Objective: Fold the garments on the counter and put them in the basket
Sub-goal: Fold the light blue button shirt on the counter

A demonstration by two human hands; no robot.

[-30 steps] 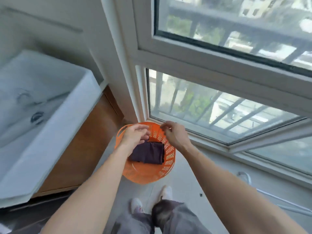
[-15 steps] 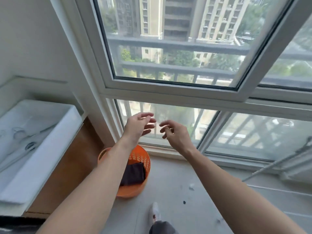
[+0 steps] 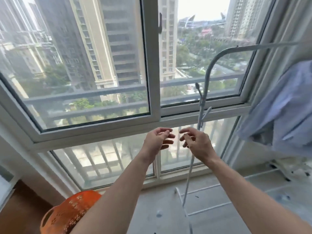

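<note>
The orange basket [image 3: 67, 215] stands on the floor at the lower left, half hidden by my left forearm; its inside is out of sight. My left hand [image 3: 157, 141] and my right hand [image 3: 196, 143] are raised side by side in front of the window, fingers loosely curled, holding nothing. A light blue garment [image 3: 283, 112] hangs at the right edge, an arm's length right of my right hand. The counter is out of view.
A large window [image 3: 152, 65] fills the view ahead. A white drying rack [image 3: 205, 102] with a curved rail stands just behind my right hand, its legs spread on the floor [image 3: 160, 208]. A wooden cabinet [image 3: 18, 208] sits at the lower left.
My view has swung up and to the right, away from the sink and basket. Both hands rose from the basket, where the dark folded garment lay, to window height, empty.
</note>
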